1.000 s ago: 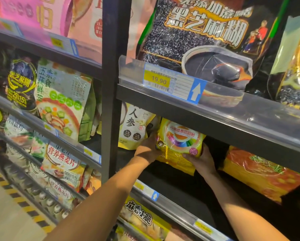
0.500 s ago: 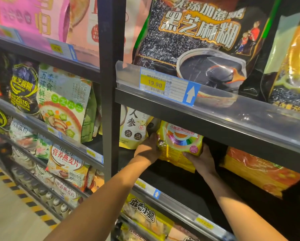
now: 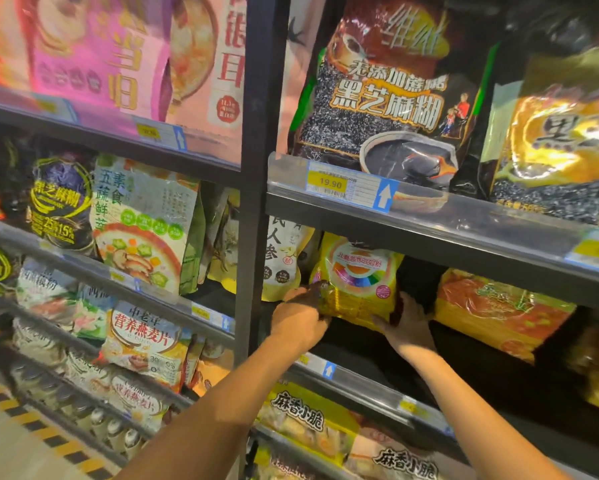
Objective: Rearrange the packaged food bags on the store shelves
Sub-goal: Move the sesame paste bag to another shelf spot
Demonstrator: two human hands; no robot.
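Note:
A yellow bag with a rainbow ring (image 3: 357, 278) stands upright on the dark middle shelf (image 3: 360, 344), under the upper shelf rail. My left hand (image 3: 300, 322) grips its lower left corner. My right hand (image 3: 407, 327) holds its lower right edge from the side and below. To its left stands a white and yellow bag (image 3: 282, 263), partly behind the post. An orange and yellow bag (image 3: 499, 311) lies tilted to the right, with a dark gap between it and the held bag.
A black upright post (image 3: 256, 202) divides the shelving. Big black sesame bags (image 3: 384, 98) fill the shelf above, behind a rail with a 19.90 price tag (image 3: 329, 183). More bags crowd the left bays and the shelf below. Striped floor tape (image 3: 48, 434) runs at bottom left.
Both hands keep hold of the yellow bag and it stays in much the same place on the shelf. The camera has tilted up a little.

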